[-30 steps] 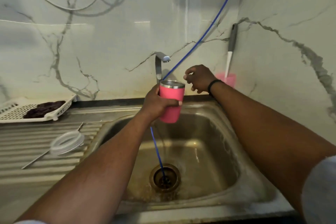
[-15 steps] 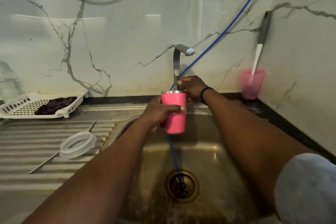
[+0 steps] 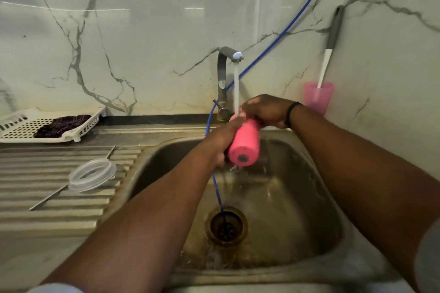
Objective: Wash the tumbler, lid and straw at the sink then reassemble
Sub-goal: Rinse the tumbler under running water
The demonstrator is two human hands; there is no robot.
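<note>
Since half a second ago the pink tumbler (image 3: 244, 141) went from upright to tipped way over, its base now facing me and its mouth pointing back toward the wall, and the tap (image 3: 225, 74) is running where it was dry before. From where I'm watching, the left hand (image 3: 220, 141) has its fingers wrapped round the tumbler's side, holding it over the sink (image 3: 309, 197) basin. The right hand (image 3: 266, 110) has moved off the tap onto the tumbler's mouth end, fingers curled there; whether they're inside the rim or just over it I can't tell. The water stream (image 3: 236, 88) lands right where both hands meet the tumbler, and some drips off below the base.

The clear lid (image 3: 92, 175) sits on the ribbed drainboard to the left, well apart from the tumbler, with the thin metal straw (image 3: 54, 195) lying partly under it. A blue hose (image 3: 273, 43) runs down from the upper right into the drain (image 3: 226, 226).
</note>
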